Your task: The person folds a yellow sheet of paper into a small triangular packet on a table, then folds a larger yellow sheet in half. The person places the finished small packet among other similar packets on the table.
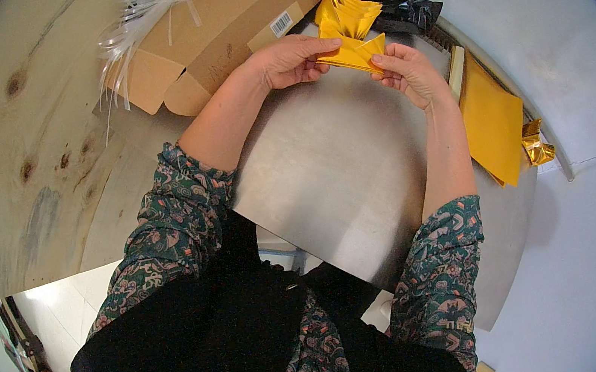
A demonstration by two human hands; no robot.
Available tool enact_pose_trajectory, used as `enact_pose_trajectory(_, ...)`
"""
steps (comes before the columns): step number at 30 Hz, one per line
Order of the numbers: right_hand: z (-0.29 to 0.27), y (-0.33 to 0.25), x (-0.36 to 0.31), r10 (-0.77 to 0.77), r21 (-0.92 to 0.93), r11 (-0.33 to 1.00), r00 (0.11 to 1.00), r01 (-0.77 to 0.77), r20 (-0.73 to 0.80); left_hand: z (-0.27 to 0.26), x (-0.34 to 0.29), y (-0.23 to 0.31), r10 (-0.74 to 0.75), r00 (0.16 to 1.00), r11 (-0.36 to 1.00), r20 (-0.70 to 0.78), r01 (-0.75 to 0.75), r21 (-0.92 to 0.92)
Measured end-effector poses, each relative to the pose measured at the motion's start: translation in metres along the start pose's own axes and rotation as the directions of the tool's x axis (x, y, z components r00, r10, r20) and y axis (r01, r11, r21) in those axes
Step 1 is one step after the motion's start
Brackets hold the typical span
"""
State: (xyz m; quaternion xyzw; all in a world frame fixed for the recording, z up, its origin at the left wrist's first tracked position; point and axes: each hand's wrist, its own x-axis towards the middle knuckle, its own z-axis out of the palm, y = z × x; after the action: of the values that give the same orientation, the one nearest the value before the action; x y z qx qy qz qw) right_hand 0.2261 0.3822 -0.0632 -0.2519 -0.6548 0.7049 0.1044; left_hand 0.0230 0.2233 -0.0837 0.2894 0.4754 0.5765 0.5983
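Note:
Between my two hands is a folded piece of gold paper (350,55), held above the far part of a grey metal tabletop (325,159). My left hand (296,61) pinches its left end, thumb on top and fingers curled under. The right end is gripped by my right hand (406,70) in the same way. Just beyond the held piece sits a stack of folded gold paper pieces (346,12), nested together. Flat gold sheets (494,120) lie in a pile to the right of my right forearm.
A cardboard box (215,30) with clear plastic strips (146,25) on it stands at the back left. Black plastic (395,12) lies behind the stack. A crumpled shiny gold piece (537,145) is by the wall at right. Wooden board (26,148) spans the left.

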Motion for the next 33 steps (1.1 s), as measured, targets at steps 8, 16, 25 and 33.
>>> enact_pose_trajectory(8, -0.004, 0.0, -0.001, 0.0, -0.001, 1.0, 0.999, 0.0, -0.046, -0.008, -0.001, 0.0, 0.061, 0.992, 0.996, -0.113, -0.053, 0.072)
enact_pose_trajectory(16, 0.001, -0.002, -0.001, -0.014, 0.006, 1.0, 0.998, 0.014, -0.063, -0.009, -0.001, 0.002, 0.17, 0.978, 0.976, -0.122, -0.149, 0.161)
enact_pose_trajectory(25, -0.003, 0.0, 0.002, -0.072, 0.008, 0.997, 0.992, 0.073, -0.103, 0.003, -0.008, 0.007, 0.147, 0.972, 0.984, -0.185, -0.126, 0.123)
enact_pose_trajectory(33, 0.008, -0.003, 0.0, -0.236, 0.141, 0.955, 0.956, 0.261, -0.174, 0.023, -0.005, -0.003, 0.462, 0.881, 0.886, -0.101, -0.453, 0.096)
